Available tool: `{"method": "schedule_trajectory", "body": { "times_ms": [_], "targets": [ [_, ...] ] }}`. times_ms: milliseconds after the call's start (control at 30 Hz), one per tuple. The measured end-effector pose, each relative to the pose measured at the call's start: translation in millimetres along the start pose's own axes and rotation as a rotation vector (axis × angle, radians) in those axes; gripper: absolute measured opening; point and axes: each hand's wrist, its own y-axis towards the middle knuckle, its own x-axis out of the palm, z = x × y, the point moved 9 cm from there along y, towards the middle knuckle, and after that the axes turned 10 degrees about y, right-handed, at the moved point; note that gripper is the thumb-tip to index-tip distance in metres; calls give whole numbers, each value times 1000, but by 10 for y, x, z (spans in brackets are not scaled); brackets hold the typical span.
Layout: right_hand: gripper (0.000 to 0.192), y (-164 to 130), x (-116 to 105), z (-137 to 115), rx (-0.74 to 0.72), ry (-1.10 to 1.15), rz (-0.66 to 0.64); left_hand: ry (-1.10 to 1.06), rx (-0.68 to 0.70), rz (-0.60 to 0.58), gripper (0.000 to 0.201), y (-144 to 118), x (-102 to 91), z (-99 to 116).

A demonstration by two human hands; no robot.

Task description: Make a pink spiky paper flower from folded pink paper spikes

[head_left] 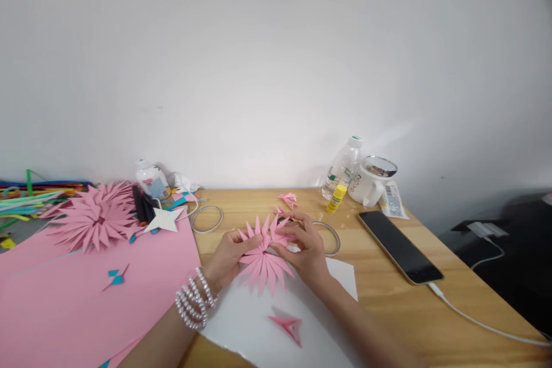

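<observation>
Both hands work on a pink folded-paper flower [263, 261] of pointed petals, held over a white sheet [254, 322] on the wooden table [388, 299]. My left hand [226, 259], with a pearl bracelet at the wrist, grips the flower's left side. My right hand [304, 247] pinches a pink petal [279, 231] at the flower's upper right edge. A loose folded pink petal [287, 325] lies on the white sheet near me. More loose petals [287, 200] lie beyond the hands.
Finished pink flowers [92, 218] and a white star [164, 219] rest on a large pink sheet [64, 299] at left, with pipe cleaners [30, 195] behind. Wire rings [207, 218], a glue stick [336, 198], bottle [342, 167], mug [371, 181] and a charging phone [399, 246] sit around.
</observation>
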Motion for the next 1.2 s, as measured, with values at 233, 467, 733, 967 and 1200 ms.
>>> {"method": "schedule_trajectory", "body": {
  "times_ms": [233, 467, 733, 967, 1200],
  "targets": [
    [17, -12, 28, -57, -55, -8, -13, 17, -1, 1, 22, 1, 5, -6],
    [24, -21, 67, -14, -18, 67, -71, 12, 14, -3, 21, 16, -3, -14],
    [17, -19, 70, 114, 153, 154, -39, 9, 23, 28, 21, 27, -41, -15],
    [37, -42, 78, 318, 340, 260, -30, 38, 23, 68, 23, 51, -96, -57],
    [44, -77, 152, 385, 438, 319, -68, 77, 32, 96, 31, 57, -115, -70]
  ]
}}
